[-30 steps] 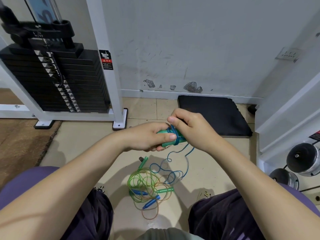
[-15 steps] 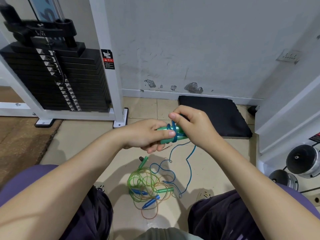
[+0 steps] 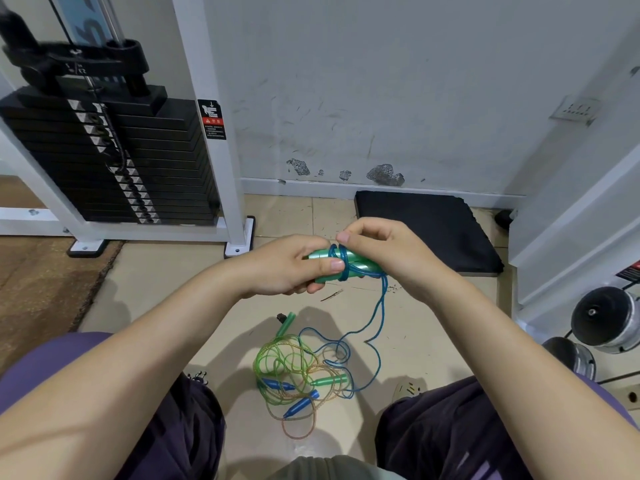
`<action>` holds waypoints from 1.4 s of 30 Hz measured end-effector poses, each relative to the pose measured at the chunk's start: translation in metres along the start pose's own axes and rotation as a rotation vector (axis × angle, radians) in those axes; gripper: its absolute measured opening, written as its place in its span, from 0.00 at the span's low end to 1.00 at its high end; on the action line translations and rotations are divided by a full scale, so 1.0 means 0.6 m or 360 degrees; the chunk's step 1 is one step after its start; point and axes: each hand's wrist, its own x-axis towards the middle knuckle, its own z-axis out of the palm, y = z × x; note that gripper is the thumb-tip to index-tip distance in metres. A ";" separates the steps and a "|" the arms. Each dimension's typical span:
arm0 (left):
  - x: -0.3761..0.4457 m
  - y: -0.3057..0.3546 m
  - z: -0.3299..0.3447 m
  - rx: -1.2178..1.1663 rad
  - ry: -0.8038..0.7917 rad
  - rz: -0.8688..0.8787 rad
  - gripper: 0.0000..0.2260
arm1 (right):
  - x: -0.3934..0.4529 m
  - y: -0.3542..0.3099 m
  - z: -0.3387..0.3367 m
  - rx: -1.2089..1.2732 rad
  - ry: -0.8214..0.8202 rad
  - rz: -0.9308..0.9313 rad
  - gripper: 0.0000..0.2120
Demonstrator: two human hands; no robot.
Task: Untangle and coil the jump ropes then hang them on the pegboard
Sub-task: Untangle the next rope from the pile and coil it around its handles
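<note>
The left hand grips the green handles while the right hand pinches the blue rope wound around them, so this rope is partly coiled, with the tangled ropes on the floor untouched and nothing hung.

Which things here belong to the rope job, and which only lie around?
Job: green handles gripped by left hand; blue rope pinched by right hand; tangled ropes.
Lying about: weight stack, black mat, dumbbells.
</note>
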 end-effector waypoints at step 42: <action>0.002 -0.003 -0.024 -0.0152 0.0088 -0.0226 0.15 | -0.013 -0.023 0.003 -0.0658 0.0332 -0.0528 0.10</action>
